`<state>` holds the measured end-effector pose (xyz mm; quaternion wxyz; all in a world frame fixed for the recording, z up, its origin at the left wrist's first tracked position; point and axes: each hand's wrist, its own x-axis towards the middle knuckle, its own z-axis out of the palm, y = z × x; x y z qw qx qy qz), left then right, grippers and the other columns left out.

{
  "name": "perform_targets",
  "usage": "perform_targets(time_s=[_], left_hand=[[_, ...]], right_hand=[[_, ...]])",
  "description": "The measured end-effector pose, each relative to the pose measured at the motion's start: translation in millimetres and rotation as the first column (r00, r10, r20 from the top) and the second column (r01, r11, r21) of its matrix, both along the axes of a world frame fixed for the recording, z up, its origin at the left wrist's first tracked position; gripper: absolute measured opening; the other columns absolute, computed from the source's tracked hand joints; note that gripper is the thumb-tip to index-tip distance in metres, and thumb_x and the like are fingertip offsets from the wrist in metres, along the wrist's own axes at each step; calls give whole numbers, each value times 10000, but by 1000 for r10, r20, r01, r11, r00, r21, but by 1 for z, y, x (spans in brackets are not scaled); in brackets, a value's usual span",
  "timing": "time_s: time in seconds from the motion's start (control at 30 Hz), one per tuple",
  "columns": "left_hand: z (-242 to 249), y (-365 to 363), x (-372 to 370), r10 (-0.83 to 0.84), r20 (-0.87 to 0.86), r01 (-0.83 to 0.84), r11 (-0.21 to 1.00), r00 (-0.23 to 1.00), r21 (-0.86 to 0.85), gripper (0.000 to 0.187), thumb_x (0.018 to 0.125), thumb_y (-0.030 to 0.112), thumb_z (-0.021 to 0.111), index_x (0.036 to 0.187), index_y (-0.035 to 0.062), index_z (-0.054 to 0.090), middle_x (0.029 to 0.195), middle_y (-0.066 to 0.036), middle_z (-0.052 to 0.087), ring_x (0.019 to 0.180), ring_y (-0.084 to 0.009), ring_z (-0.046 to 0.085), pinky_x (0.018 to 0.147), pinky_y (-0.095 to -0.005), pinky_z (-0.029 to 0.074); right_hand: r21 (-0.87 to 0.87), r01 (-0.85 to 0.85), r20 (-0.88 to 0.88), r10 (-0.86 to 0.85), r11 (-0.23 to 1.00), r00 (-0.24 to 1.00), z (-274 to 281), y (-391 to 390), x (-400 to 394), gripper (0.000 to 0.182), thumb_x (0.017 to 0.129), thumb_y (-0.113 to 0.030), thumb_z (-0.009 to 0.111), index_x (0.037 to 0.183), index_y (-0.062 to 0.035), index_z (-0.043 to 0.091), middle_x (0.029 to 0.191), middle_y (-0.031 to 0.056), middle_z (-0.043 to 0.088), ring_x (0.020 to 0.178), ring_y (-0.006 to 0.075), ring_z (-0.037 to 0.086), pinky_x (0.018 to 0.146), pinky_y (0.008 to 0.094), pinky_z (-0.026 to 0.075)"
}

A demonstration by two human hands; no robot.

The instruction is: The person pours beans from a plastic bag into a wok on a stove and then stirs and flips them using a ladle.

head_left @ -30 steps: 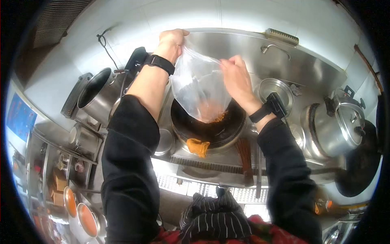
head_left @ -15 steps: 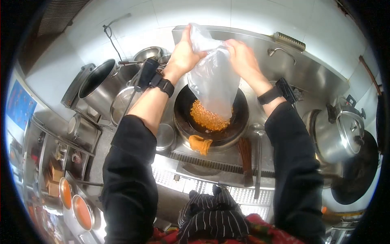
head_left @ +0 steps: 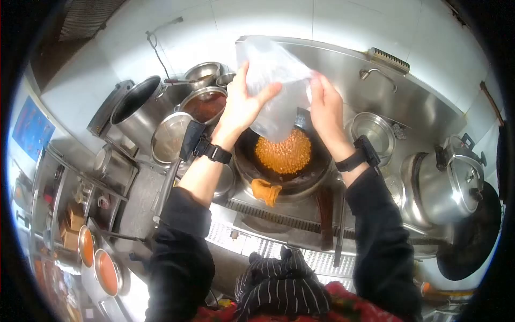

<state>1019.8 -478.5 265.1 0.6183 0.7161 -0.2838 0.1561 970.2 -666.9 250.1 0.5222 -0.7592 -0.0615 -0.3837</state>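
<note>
Head view, near to far: one orange cloth (head_left: 265, 191) hung on the front rim of one dark wok (head_left: 317, 172), which held a single heap of yellow kernels (head_left: 283, 152). Just above it, two hands gripped one clear plastic bag (head_left: 273, 80), upended over the heap. The left hand (head_left: 242, 105) had its fingers clamped on the bag's left side; the right hand (head_left: 325, 108) pressed flat fingers, held together, against its right side. Two pots (head_left: 134, 110) stood left, one kettle (head_left: 450, 180) right.
</note>
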Motion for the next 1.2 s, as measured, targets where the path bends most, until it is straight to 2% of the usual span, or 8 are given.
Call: perform_targets(time_s=[0.1, 0.2, 0.43, 0.5, 0.63, 0.83, 0.93, 1.2], left_hand=[[-32, 14, -9, 51, -74, -43, 994, 996, 104, 987, 732, 321, 855, 1455, -86, 322, 1326, -279, 540, 1251, -316, 534, 1029, -380, 439], [-50, 22, -7, 268, -2, -248, 893, 963, 377, 459, 774, 232, 789, 1115, -28, 626, 836, -172, 700, 782, -285, 702, 687, -408, 525], [-29, 10, -17, 595, -14, -496, 683, 803, 536, 470, 792, 417, 746, 996, -4, 695, 892, -207, 705, 868, -367, 689, 780, -433, 546], [-41, 4, -9, 367, -248, -351, 930, 896, 107, 653, 771, 418, 781, 1224, -25, 622, 999, -193, 715, 970, -271, 695, 872, -369, 533], [-48, -31, -49, -46, -330, -80, 930, 943, -358, 428, 842, 90, 730, 1227, 4, 565, 1101, -103, 657, 963, -172, 640, 818, -310, 528], [-72, 44, -81, 391, 58, -344, 861, 918, -374, 222, 859, -28, 596, 1078, 11, 594, 945, -54, 611, 863, -137, 595, 789, -285, 508], [-68, 111, -146, 150, -315, -337, 618, 937, -710, 225, 855, -9, 597, 1079, 16, 600, 975, -71, 629, 894, -169, 627, 772, -313, 532], [-94, 262, -286, 22, -122, -123, 115, 992, -986, 285, 967, 136, 468, 1192, -7, 569, 1072, -131, 650, 969, -249, 643, 868, -378, 556]], right_hand=[[36, -23, -90, 26, 999, 996, -18, -4, 0, 328, 1035, -230, 461, 1192, 11, 618, 1119, 214, 668, 1061, 342, 642, 912, 375, 486], [-69, 53, -11, -54, 996, 998, -25, -8, -7, 303, 1033, -219, 474, 1196, -16, 628, 1130, 206, 663, 1057, 341, 638, 912, 375, 488], [-203, 50, -24, -56, 978, 998, -43, -26, -2, 307, 1032, -220, 486, 1210, -12, 626, 1136, 200, 656, 1064, 321, 638, 906, 381, 495], [-128, -23, -26, 20, 992, 999, -43, -22, -7, 323, 1033, -235, 480, 1214, -10, 625, 1135, 196, 657, 1067, 312, 639, 904, 378, 499], [-434, -291, 48, 345, 853, 938, -60, 1, -40, 383, 939, -206, 593, 1255, 9, 596, 1228, 184, 629, 1121, 323, 620, 952, 382, 486], [-353, 239, -119, -296, 905, 948, -166, -43, -160, 394, 853, -86, 635, 1238, -11, 597, 1199, 202, 594, 1142, 367, 543, 995, 460, 409], [-647, 202, -575, -645, 735, 503, -300, -101, -249, 730, 772, -171, 746, 1383, 29, 399, 1292, 275, 461, 1254, 435, 424, 1063, 504, 346], [-627, 4, -683, -552, 779, 479, -404, -133, -345, 249, 847, -144, 580, 992, 59, 584, 921, 261, 626, 950, 433, 607, 832, 494, 467]])
